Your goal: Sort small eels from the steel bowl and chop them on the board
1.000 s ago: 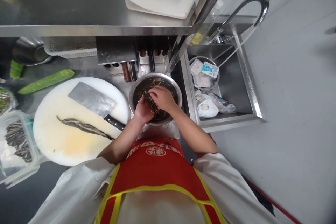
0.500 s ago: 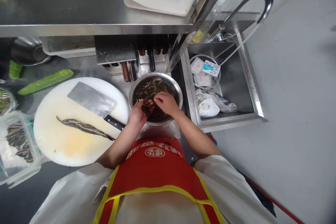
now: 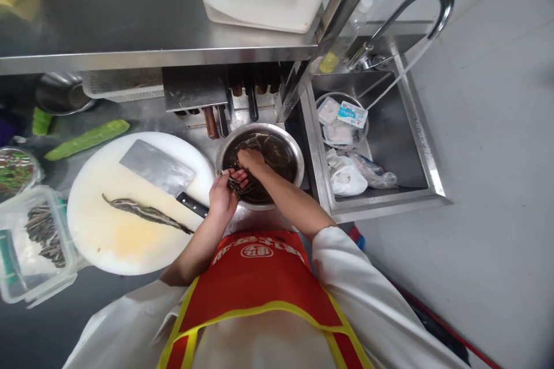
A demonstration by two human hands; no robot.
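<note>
A steel bowl [image 3: 298, 168] of dark water holds long, thin, dark strips that look like eel fillets [image 3: 277, 153]. Over its left rim, my left hand [image 3: 224, 195] is closed palm up around a few eel fillets [image 3: 234, 185]. My right hand [image 3: 251, 159] reaches across the bowl, close to the left one, with curled fingers; what they hold is hidden. One more dark eel fillet [image 3: 145, 211] lies stretched out on the round white cutting board [image 3: 95, 230]. Above that fillet rests a cleaver [image 3: 156, 168], its black handle toward the bowl.
A clear plastic box [image 3: 64, 236] with dark strips stands left of the board. Behind the board lies a peeled green vegetable [image 3: 86, 139]. A knife rack [image 3: 197, 92] is behind the bowl, under a steel shelf [image 3: 130, 57]. At right, a sink [image 3: 389, 127] holds packages.
My right hand has moved left and lower into the bowl, its forearm now crossing over the rim. My left hand keeps the fillets near the left rim. The view has shifted slightly.
</note>
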